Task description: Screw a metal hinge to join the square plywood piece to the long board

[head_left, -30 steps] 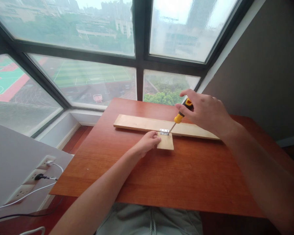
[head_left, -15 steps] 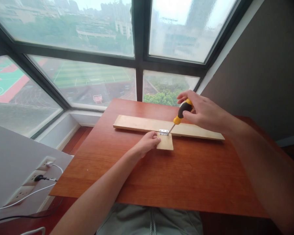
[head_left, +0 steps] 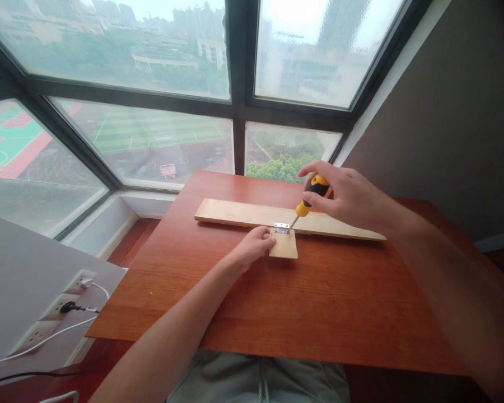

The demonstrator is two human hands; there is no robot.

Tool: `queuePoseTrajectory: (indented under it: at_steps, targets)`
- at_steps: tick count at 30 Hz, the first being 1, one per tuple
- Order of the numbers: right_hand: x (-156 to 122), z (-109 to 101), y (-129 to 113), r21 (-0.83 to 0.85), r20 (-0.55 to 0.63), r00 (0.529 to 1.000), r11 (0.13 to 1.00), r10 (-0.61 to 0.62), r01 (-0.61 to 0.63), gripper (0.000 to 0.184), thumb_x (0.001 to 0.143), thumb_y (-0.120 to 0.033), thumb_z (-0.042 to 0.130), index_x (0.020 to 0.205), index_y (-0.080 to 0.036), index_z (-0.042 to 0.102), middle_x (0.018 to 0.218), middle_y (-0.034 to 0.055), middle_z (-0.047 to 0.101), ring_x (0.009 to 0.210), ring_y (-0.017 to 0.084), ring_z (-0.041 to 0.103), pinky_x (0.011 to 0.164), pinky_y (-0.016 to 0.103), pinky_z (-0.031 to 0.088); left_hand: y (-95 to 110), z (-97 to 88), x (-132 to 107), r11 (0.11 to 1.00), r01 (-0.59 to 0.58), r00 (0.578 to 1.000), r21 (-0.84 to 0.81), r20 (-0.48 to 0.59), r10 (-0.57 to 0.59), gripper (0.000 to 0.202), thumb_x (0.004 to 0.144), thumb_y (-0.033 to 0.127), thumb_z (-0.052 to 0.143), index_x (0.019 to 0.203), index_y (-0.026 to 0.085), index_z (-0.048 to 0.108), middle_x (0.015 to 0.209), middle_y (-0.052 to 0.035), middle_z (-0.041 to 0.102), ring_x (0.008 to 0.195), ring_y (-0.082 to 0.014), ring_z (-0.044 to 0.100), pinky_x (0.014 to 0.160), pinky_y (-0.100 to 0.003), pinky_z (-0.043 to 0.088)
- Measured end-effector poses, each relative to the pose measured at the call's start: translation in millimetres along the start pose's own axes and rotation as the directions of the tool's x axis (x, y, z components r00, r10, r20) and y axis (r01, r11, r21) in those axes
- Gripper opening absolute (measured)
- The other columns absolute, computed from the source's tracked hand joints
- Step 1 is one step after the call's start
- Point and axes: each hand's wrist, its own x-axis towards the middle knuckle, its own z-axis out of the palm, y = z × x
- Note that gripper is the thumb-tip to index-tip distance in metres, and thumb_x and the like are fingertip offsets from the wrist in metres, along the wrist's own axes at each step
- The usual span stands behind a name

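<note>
My right hand (head_left: 336,190) grips a yellow and black screwdriver (head_left: 313,193) by its handle, the shaft slanting down to the left. Its tip meets the right side of a small silver hinge (head_left: 281,227). That hinge joins a small square wooden piece (head_left: 284,246) to a long pale wooden board (head_left: 235,212) lying across the table. Pinching the left edge of the small piece, my left hand (head_left: 257,246) has its thumb on top. The fingers beneath are partly hidden.
The brown wooden table (head_left: 319,313) carries the board, with a large framed window (head_left: 159,140) behind it. At the left, wall sockets (head_left: 73,291) hold a white plug and a black plug with cables. A grey wall (head_left: 453,123) rises at the right.
My right hand and the screwdriver handle have shifted slightly down and left, and the fingers sit differently around the handle. My left hand keeps its hold on the small piece.
</note>
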Motion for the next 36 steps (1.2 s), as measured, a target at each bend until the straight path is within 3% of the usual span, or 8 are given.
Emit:
queuePoseTrajectory:
  at_steps: [4, 10, 16, 18, 21, 23, 29, 36]
  targets:
    - [0.1, 1.7, -4.8, -0.186, -0.120, 0.985, 0.972, 0.124, -0.145, 0.032, 0.088, -0.047, 0.053, 0.107, -0.022, 0.061, 0.083, 0.0063, 0.069, 0.071, 0.024, 0.062, 0.060, 0.033, 0.042, 0.9, 0.4, -0.7, 1.000, -0.006, 1.000, 0.005, 0.000, 0.006, 0.027, 0.072, 0.026, 0.072, 0.088, 0.014, 0.054, 0.067, 0.0033, 0.054, 0.054, -0.0064, 0.044, 0.051, -0.021, 0.027]
    - [0.7, -3.9, -2.9, 0.109, 0.067, 0.996, 0.993, -0.060, 0.052, 0.037, 0.086, -0.029, 0.054, 0.123, -0.023, 0.055, 0.105, 0.0059, 0.070, 0.084, 0.020, 0.065, 0.068, 0.030, 0.048, -0.9, 0.5, 0.0, 1.000, 0.000, 1.000, 0.016, -0.008, 0.000, 0.026, 0.072, 0.026, 0.071, 0.088, 0.014, 0.053, 0.066, 0.0034, 0.053, 0.053, -0.0063, 0.044, 0.050, -0.020, 0.026]
    - [0.9, 4.5, -4.0, -0.288, -0.161, 0.979, 0.943, 0.124, -0.167, 0.042, 0.087, -0.054, 0.054, 0.112, -0.022, 0.061, 0.077, 0.0065, 0.068, 0.066, 0.025, 0.062, 0.057, 0.034, 0.041, -1.6, 0.4, 0.6, 1.000, -0.002, 1.000, 0.018, -0.007, 0.002, 0.024, 0.074, 0.024, 0.068, 0.089, 0.014, 0.053, 0.067, 0.0036, 0.053, 0.054, -0.0063, 0.044, 0.049, -0.020, 0.027]
    - [0.8, 2.9, -3.3, -0.226, -0.122, 0.985, 0.963, 0.123, -0.149, 0.038, 0.088, -0.048, 0.053, 0.114, -0.022, 0.060, 0.084, 0.0074, 0.069, 0.070, 0.025, 0.063, 0.059, 0.034, 0.042, -1.2, 0.7, 0.5, 1.000, -0.004, 1.000, 0.026, -0.010, 0.004, 0.022, 0.074, 0.023, 0.067, 0.089, 0.014, 0.053, 0.066, 0.0038, 0.052, 0.054, -0.0064, 0.044, 0.049, -0.020, 0.027]
    - [0.3, -2.6, -0.7, 0.035, 0.016, 1.000, 0.999, -0.010, 0.010, 0.037, 0.086, -0.029, 0.054, 0.122, -0.022, 0.055, 0.110, 0.0084, 0.068, 0.087, 0.022, 0.065, 0.067, 0.031, 0.047, -0.2, 1.3, -0.1, 1.000, -0.004, 1.000, 0.029, -0.012, 0.004, 0.020, 0.075, 0.022, 0.067, 0.088, 0.014, 0.053, 0.065, 0.0039, 0.052, 0.053, -0.0064, 0.044, 0.049, -0.020, 0.027]
    - [-0.1, -3.6, 1.0, 0.138, 0.063, 0.996, 0.989, -0.071, 0.061, 0.039, 0.085, -0.027, 0.055, 0.124, -0.023, 0.053, 0.111, 0.0073, 0.068, 0.087, 0.020, 0.065, 0.068, 0.030, 0.048, 0.5, 1.8, -0.7, 1.000, -0.003, 1.000, 0.029, -0.013, 0.003, 0.019, 0.075, 0.021, 0.066, 0.088, 0.014, 0.053, 0.065, 0.0039, 0.052, 0.053, -0.0063, 0.044, 0.049, -0.020, 0.027]
    - [1.6, 5.9, 3.8, -0.164, -0.150, 0.988, 0.985, 0.033, -0.058, 0.034, 0.089, -0.046, 0.055, 0.113, -0.022, 0.060, 0.077, 0.0036, 0.068, 0.063, 0.020, 0.059, 0.056, 0.030, 0.039, -0.5, 1.4, -0.5, 1.000, -0.009, 1.000, 0.021, -0.012, 0.009, 0.024, 0.074, 0.024, 0.069, 0.089, 0.014, 0.054, 0.067, 0.0033, 0.053, 0.053, -0.0060, 0.045, 0.048, -0.020, 0.026]
    - [5.2, 2.6, 0.6, -0.096, -0.268, 0.963, 0.995, 0.006, -0.033, 0.025, 0.087, -0.041, 0.059, 0.103, -0.022, 0.063, 0.071, 0.0014, 0.065, 0.059, 0.017, 0.057, 0.056, 0.029, 0.040, -2.4, 0.1, 0.3, 0.999, -0.017, 1.000, 0.046, -0.003, 0.017, 0.024, 0.074, 0.026, 0.069, 0.089, 0.014, 0.054, 0.065, 0.0041, 0.051, 0.052, -0.0061, 0.042, 0.048, -0.020, 0.025]
